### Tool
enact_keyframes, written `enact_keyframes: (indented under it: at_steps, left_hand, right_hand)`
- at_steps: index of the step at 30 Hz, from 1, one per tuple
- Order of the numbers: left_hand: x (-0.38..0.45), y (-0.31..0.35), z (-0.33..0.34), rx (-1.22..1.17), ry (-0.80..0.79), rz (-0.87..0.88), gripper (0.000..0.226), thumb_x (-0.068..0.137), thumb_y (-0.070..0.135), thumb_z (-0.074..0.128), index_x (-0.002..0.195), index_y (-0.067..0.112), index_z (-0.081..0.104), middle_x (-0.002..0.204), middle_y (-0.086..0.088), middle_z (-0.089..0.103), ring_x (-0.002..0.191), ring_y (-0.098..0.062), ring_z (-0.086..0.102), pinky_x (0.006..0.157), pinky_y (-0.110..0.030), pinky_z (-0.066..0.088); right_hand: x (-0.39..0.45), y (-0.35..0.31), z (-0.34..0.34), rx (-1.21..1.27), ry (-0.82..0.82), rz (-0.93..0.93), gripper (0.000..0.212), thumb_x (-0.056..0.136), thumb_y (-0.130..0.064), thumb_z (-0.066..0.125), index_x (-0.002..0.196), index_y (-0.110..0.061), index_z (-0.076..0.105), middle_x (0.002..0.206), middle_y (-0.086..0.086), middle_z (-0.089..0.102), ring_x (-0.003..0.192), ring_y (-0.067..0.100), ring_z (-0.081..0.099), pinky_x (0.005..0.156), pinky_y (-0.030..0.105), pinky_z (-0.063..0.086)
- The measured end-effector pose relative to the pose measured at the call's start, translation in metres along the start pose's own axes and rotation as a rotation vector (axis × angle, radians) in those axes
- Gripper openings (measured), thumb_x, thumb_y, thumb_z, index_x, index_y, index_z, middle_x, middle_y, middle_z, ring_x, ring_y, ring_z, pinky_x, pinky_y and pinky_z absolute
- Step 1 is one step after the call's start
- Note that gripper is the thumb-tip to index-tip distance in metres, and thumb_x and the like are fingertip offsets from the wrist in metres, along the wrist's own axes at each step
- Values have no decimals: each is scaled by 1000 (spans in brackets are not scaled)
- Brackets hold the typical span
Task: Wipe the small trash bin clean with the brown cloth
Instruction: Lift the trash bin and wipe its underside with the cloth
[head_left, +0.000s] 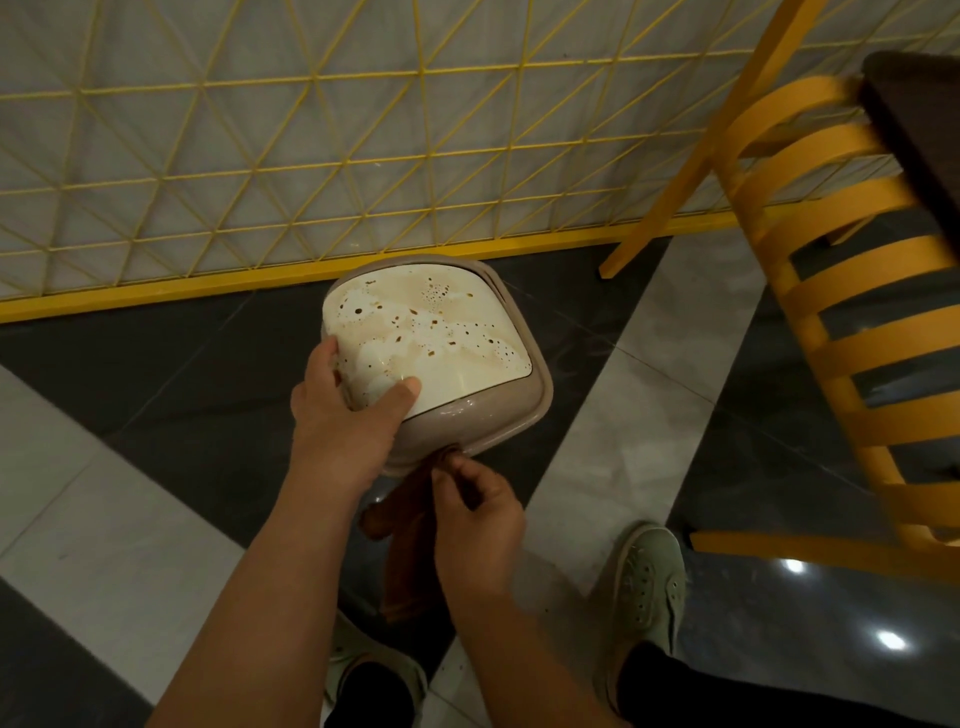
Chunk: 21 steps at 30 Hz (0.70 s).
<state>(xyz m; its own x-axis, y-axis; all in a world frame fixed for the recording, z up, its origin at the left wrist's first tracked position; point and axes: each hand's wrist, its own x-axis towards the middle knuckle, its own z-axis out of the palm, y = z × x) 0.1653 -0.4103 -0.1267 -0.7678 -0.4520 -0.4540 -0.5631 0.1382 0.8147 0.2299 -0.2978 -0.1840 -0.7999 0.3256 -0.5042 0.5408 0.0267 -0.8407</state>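
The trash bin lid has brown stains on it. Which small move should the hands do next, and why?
Probably bring the brown cloth up onto the lid and start to wipe. The left hand already grips the small trash bin at its near corner, the cream lid is covered with brown spots and smears, and the right hand holds the cloth just below the bin's rim, off the lid.

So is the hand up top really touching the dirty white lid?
Touching. The head view shows the left hand gripping the small trash bin: its thumb lies flat on the stained white lid and its fingers curl over the lid's left edge.
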Motion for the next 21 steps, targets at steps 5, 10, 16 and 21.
enact_keyframes:
  at_steps: [5, 10, 16, 21]
  left_hand:
    - [1, -1, -1, -16, -19, -4, 90, 75, 34, 79, 148, 39, 26, 149, -1, 33, 129, -22, 43, 92, -39, 47]
    - [0, 0, 2, 3, 11, -16, 90, 74, 35, 79, 147, 40, 26, 147, -1, 32, 126, -22, 42, 94, -41, 47]
    - [-2, 2, 2, 8, 5, -29, 89, 74, 37, 78, 147, 40, 27, 147, 0, 34, 129, -24, 42, 102, -52, 44]
    - [-2, 2, 0, 2, -3, -28, 89, 74, 37, 78, 147, 40, 27, 146, 1, 33, 129, -23, 41, 103, -51, 44]
  right_hand:
    - [29, -17, -27, 18, 137, -11, 15, 88, -19, 68, 99, -27, 72, 100, -9, 68, 91, 1, 63, 86, 23, 52]
    - [21, -15, -12, 103, 160, 90, 15, 88, -20, 67, 102, -26, 71, 98, -9, 70, 91, 4, 65, 86, 28, 55]
    - [-22, 3, 30, 33, -85, 49, 16, 88, -20, 67, 97, -33, 72, 98, -20, 65, 90, -7, 60, 88, 20, 51]
    - [-23, -12, 25, -93, -275, -137, 21, 89, -21, 66, 101, -36, 73, 105, -25, 61, 97, -10, 57, 88, 7, 43]
